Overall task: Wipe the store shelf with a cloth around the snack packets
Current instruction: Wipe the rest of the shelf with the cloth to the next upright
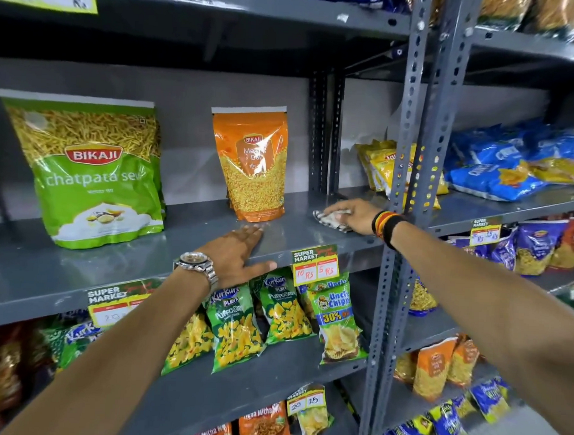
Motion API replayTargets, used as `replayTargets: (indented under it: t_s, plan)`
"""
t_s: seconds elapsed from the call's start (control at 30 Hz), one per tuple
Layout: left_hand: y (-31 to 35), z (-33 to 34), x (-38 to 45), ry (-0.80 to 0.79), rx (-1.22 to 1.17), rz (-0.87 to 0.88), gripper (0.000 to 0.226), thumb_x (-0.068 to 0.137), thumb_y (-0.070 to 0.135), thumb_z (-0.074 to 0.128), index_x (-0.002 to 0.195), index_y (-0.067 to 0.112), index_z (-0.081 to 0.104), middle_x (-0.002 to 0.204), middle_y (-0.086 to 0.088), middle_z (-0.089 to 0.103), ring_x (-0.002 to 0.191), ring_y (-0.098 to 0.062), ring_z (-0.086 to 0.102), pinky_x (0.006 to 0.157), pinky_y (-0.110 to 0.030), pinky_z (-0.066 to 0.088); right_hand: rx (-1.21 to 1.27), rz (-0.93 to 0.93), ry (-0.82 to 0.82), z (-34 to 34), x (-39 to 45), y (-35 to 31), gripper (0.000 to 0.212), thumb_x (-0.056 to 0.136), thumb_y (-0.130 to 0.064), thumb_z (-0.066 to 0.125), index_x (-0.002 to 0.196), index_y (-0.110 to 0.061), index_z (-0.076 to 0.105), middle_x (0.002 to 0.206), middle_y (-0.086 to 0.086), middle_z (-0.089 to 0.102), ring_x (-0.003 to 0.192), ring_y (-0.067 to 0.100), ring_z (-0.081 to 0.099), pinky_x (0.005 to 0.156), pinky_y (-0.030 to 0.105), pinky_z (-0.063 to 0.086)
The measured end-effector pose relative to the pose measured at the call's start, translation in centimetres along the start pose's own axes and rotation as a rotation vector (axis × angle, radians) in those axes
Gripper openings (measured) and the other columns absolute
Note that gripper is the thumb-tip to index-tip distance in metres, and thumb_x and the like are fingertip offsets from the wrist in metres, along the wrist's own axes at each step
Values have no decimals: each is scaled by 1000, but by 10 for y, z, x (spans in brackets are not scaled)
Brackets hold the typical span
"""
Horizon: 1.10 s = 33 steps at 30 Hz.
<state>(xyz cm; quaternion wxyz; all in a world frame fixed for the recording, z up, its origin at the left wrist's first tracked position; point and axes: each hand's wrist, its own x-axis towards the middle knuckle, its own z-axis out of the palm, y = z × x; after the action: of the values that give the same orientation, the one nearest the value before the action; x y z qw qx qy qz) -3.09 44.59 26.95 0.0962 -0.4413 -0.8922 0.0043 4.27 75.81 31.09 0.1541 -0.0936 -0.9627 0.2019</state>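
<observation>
At centre right of the frame, a person's right hand presses a crumpled cloth onto the grey shelf beside the orange packet, left hand flat and empty on the front edge, the wipe apparently underway and next likely needing a sweep leftward around the packet's base toward the green packet.

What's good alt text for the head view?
A person's right hand presses a crumpled cloth onto a grey metal shelf, right of an upright orange Bikaji packet. Their left hand rests flat on the shelf's front edge; a green Bikaji chatpata sev packet stands farther left.
</observation>
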Motion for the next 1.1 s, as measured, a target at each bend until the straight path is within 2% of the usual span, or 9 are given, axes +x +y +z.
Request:
replayTargets:
  t_s: [0.1,0.2,0.3,0.57,0.73,0.87,0.97,1.03,1.1]
  plan:
    - [2,2,-1,16,14,5,97,92,79,30,163,17,8,171,-5,13,156,-24,18,123,-40,21,-163,-33,-27,20,1,-4,33,101,-30,42,124,-46,60,126,8,51,129,34,41,114,48,25]
    - [-1,4,-1,17,-1,8,102,87,84,23,163,17,11,170,-6,16,156,-24,18,124,-43,21,-51,-189,-150,13,-18,-14,32,101,-30,45,123,-47,61,103,1,50,108,23,49,103,45,38]
    - [-1,4,0,25,-11,14,104,87,86,21,163,15,12,170,-8,18,156,-25,18,124,-44,21,-39,-287,-295,-6,-32,-15,29,100,-36,47,124,-46,61,111,0,54,105,17,54,95,34,42]
    - [-4,5,3,10,-1,3,98,91,82,26,163,19,6,171,-4,11,157,-22,13,125,-44,19,-165,-160,-139,12,22,-9,36,102,-26,41,124,-47,60,109,0,51,119,26,48,108,45,34]
    - [-8,11,4,6,1,12,102,88,85,19,164,18,5,171,-4,10,157,-22,11,126,-43,16,-88,-351,-373,1,3,-39,38,102,-26,42,120,-55,59,106,2,56,96,21,56,88,40,47]
    - [-6,9,7,12,-5,13,97,92,81,24,164,19,4,172,-2,9,157,-20,11,125,-39,14,17,-267,-148,-3,50,-36,39,101,-8,42,125,-26,66,81,-24,59,60,-7,52,58,22,38]
    - [-6,7,6,0,-8,2,101,87,84,20,164,20,4,172,-1,8,157,-18,12,125,-38,15,-61,-145,-133,26,87,-25,38,100,-14,43,121,-34,67,114,-2,62,90,15,61,88,30,52]
    - [-4,7,3,-3,-3,2,101,87,82,21,164,20,4,172,-1,8,157,-18,12,125,-36,14,-121,-86,-105,44,95,-15,37,100,-20,43,119,-42,66,128,12,56,120,31,51,113,43,36]
    - [-1,6,1,5,2,0,102,86,84,20,164,20,5,172,0,9,156,-19,16,127,-40,18,-139,-112,-79,46,90,-12,37,101,-22,40,121,-42,65,137,16,50,132,36,41,116,42,27]
